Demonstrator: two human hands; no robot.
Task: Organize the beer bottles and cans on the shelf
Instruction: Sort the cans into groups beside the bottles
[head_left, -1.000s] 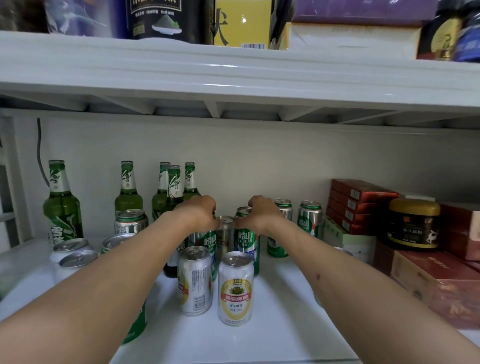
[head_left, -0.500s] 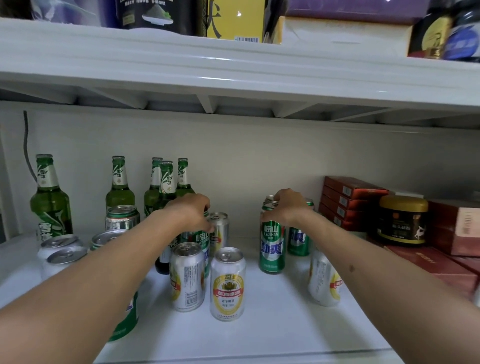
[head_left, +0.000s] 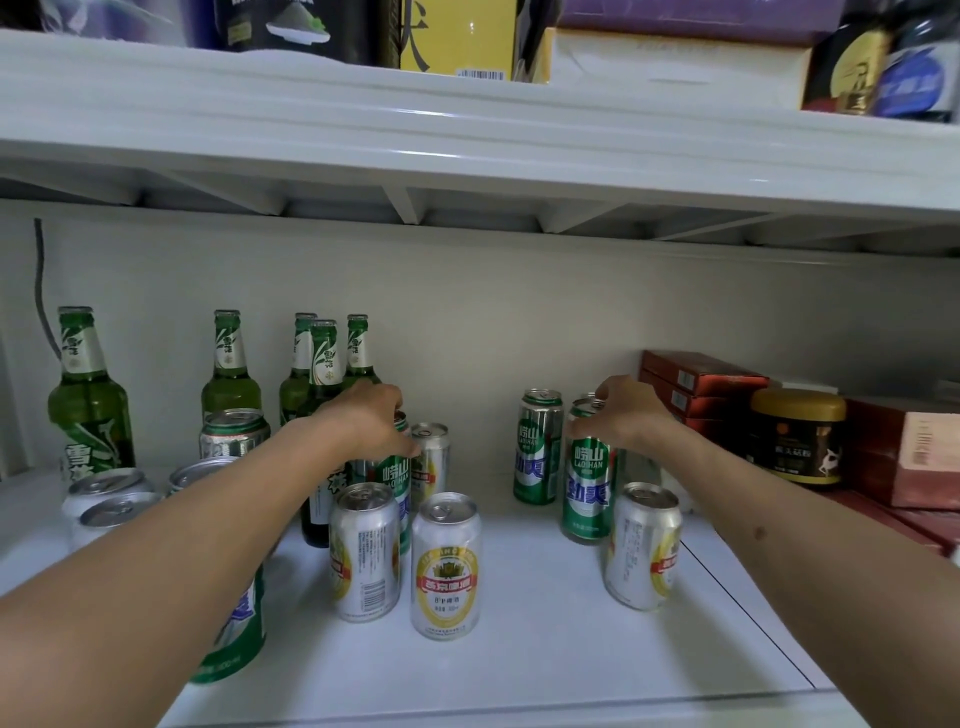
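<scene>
A tall green can (head_left: 587, 480) stands right of centre on the white shelf (head_left: 519, 665), its rim pinched by the right hand (head_left: 626, 410). The left hand (head_left: 366, 415) curls over another green can (head_left: 395, 480) beside five green bottles (head_left: 324, 358).

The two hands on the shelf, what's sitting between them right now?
In the head view, between the left hand and right hand stand a silver can and a green Laoshan can, with bare shelf between those.
</scene>
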